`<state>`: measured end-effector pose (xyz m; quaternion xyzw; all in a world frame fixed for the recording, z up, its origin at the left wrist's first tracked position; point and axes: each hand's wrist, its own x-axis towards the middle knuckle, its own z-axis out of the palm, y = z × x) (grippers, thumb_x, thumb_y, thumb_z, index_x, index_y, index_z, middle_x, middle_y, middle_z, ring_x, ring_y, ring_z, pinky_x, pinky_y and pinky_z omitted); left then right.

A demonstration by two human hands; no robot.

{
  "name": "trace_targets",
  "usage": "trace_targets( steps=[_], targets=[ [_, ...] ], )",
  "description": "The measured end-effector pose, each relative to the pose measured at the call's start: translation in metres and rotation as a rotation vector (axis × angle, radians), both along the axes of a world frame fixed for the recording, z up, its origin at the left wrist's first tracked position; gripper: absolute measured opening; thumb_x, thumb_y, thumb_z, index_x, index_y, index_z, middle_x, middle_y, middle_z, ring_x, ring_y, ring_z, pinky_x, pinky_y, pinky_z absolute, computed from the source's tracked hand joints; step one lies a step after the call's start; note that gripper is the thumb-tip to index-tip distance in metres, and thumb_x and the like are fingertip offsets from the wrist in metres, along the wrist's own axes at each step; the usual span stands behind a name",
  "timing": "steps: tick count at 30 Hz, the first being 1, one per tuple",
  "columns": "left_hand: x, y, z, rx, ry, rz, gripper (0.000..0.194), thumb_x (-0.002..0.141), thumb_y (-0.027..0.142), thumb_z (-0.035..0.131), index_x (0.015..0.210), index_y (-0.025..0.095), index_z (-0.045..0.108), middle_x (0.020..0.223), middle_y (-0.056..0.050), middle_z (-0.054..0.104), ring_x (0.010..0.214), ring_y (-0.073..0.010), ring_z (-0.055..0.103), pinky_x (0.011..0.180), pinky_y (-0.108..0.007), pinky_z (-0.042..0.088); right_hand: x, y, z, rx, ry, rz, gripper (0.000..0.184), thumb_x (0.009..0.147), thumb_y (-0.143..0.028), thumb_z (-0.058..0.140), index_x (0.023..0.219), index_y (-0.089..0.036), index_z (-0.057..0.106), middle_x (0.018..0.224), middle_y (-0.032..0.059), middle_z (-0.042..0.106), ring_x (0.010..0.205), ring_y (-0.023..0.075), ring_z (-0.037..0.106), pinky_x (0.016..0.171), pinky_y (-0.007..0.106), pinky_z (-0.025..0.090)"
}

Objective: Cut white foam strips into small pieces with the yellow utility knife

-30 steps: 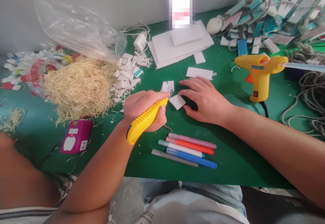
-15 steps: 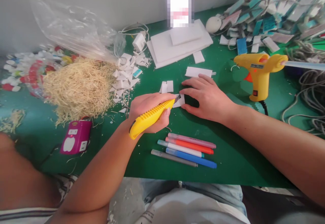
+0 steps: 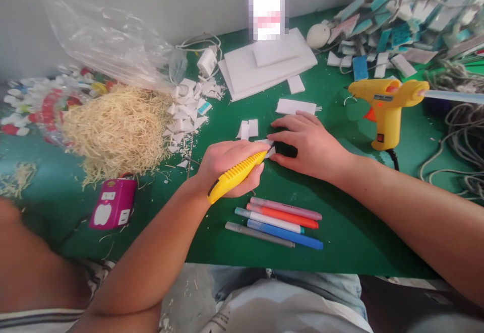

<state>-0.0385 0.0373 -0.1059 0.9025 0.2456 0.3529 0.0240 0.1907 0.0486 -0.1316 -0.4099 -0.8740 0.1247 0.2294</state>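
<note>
In the head view, my left hand (image 3: 223, 160) is wrapped around a yellow utility knife (image 3: 237, 177). The knife's front end points up and right, its blade against a small white foam-board piece (image 3: 271, 152) on the table. My right hand (image 3: 310, 144) rests on the table with spread fingers. Its index finger and thumb hold the far side of that piece, and the other fingertips lie near a white foam-board strip (image 3: 296, 107). Just beyond the knife are two little white offcuts (image 3: 253, 128). Part of the piece under the blade is hidden by my left fingers.
Several markers (image 3: 282, 224) lie near the front edge of the green table (image 3: 340, 242). A yellow glue gun (image 3: 387, 111) stands at right. Behind are stacked white boards (image 3: 242, 73). Wood shavings (image 3: 119, 126) and a magenta power adapter (image 3: 113, 204) sit left, beside another person's arm (image 3: 26, 262).
My left hand and the knife have moved right and slightly up, bringing the blade closer to my right fingertips. The right hand has stayed in place.
</note>
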Motion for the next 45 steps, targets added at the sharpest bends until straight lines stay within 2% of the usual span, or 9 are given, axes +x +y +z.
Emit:
trace_targets(
  steps=[10, 18, 22, 27, 34, 40, 45],
  targets=[
    [-0.001, 0.0, -0.002, -0.026, 0.039, 0.012, 0.025, 0.087, 0.018, 0.054, 0.108, 0.024, 0.066, 0.088, -0.002, 0.08, 0.072, -0.017, 0.077, 0.07, -0.026, 0.065, 0.001, 0.001, -0.002, 0.004, -0.002, 0.008, 0.03, 0.091, -0.036, 0.062, 0.113, -0.023, 0.078, 0.127, 0.0126, 0.071, 0.118, 0.0311, 0.064, 0.112, 0.058, 0.043],
    [-0.002, 0.001, 0.001, 0.013, 0.029, -0.014, 0.023, 0.083, 0.013, 0.055, 0.102, 0.02, 0.065, 0.08, -0.002, 0.078, 0.065, -0.0163, 0.074, 0.064, -0.026, 0.064, -0.001, 0.0, 0.0, 0.004, -0.005, -0.003, 0.03, 0.091, -0.035, 0.063, 0.111, -0.02, 0.079, 0.127, 0.015, 0.072, 0.117, 0.0326, 0.065, 0.109, 0.057, 0.045],
    [-0.002, -0.001, 0.003, 0.026, 0.043, -0.018, 0.026, 0.082, 0.014, 0.054, 0.102, 0.024, 0.066, 0.081, 0.0, 0.078, 0.065, -0.0158, 0.074, 0.063, -0.026, 0.064, -0.002, -0.001, 0.0, -0.01, 0.002, -0.012, 0.028, 0.091, -0.034, 0.063, 0.11, -0.021, 0.079, 0.126, 0.0149, 0.072, 0.118, 0.0336, 0.064, 0.109, 0.059, 0.045],
    [-0.003, -0.001, 0.006, 0.039, 0.057, -0.016, 0.027, 0.08, 0.015, 0.053, 0.099, 0.027, 0.067, 0.076, 0.003, 0.077, 0.061, -0.016, 0.072, 0.059, -0.027, 0.062, -0.001, -0.001, 0.0, 0.001, -0.009, -0.023, 0.028, 0.09, -0.034, 0.062, 0.109, -0.023, 0.08, 0.126, 0.0121, 0.073, 0.119, 0.0321, 0.064, 0.107, 0.055, 0.046],
    [-0.008, -0.001, 0.008, 0.061, 0.024, -0.043, 0.019, 0.079, 0.017, 0.054, 0.094, 0.022, 0.065, 0.071, 0.001, 0.075, 0.056, -0.0155, 0.07, 0.055, -0.027, 0.057, -0.001, -0.001, 0.0, 0.015, -0.014, -0.023, 0.029, 0.09, -0.033, 0.063, 0.11, -0.02, 0.08, 0.126, 0.0131, 0.073, 0.118, 0.0333, 0.064, 0.107, 0.055, 0.048],
    [-0.014, -0.004, 0.008, 0.021, 0.023, -0.058, 0.018, 0.08, 0.018, 0.051, 0.091, 0.024, 0.064, 0.066, 0.003, 0.072, 0.053, -0.014, 0.066, 0.053, -0.027, 0.056, -0.001, -0.001, 0.001, 0.006, -0.011, -0.016, 0.028, 0.089, -0.032, 0.063, 0.109, -0.02, 0.08, 0.127, 0.0139, 0.073, 0.118, 0.0343, 0.065, 0.106, 0.057, 0.048],
    [-0.014, -0.008, 0.006, 0.096, -0.098, 0.024, 0.021, 0.083, 0.019, 0.053, 0.098, 0.021, 0.067, 0.069, 0.002, 0.072, 0.056, -0.0144, 0.067, 0.053, -0.027, 0.054, -0.001, -0.002, 0.0, 0.029, -0.006, -0.013, 0.032, 0.089, -0.031, 0.061, 0.111, -0.017, 0.079, 0.127, 0.0163, 0.072, 0.119, 0.0355, 0.065, 0.106, 0.058, 0.048]
  ],
)
